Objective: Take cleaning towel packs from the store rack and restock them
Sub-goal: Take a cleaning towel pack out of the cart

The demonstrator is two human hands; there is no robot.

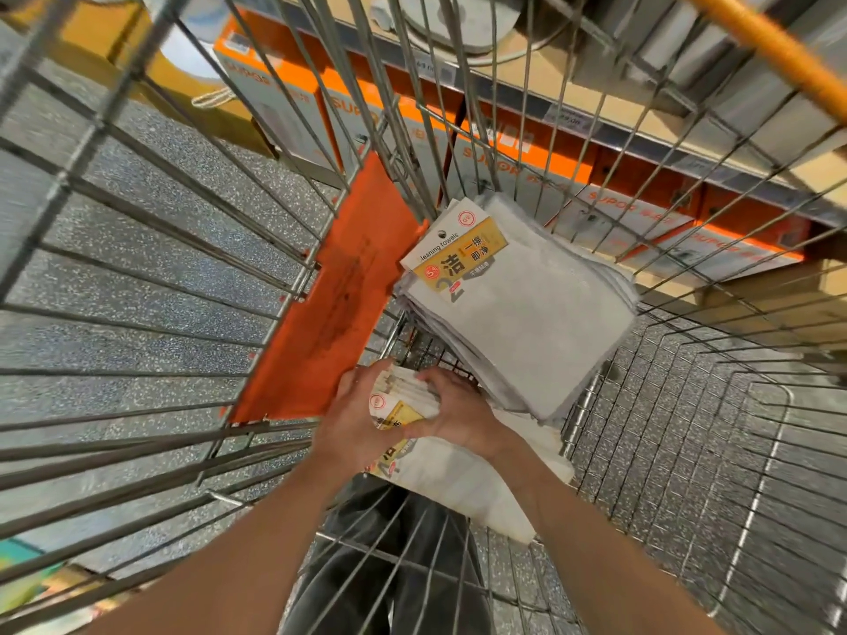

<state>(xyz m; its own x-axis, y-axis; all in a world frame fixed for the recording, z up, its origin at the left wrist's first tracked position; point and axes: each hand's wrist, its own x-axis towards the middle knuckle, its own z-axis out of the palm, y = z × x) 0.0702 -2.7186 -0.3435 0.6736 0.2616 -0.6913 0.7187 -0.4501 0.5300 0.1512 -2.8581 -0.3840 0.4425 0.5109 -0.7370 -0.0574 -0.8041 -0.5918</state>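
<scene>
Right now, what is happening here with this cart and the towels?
A person leans over a wire cart in a store aisle. Both hands hold a bundle of cleaning towel packs by its card headers: the left hand grips from the left, the right hand from the right. A second stack of grey towel packs already lies in the cart, just beyond the hands. Orange boxes fill the shelf behind.

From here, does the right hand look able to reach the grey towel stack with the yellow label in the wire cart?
Probably yes. The right hand sits beside the grey towel stack with the yellow label, with no wire bars between them. But with the left hand it grips a white towel pack, so it isn't free.
</scene>
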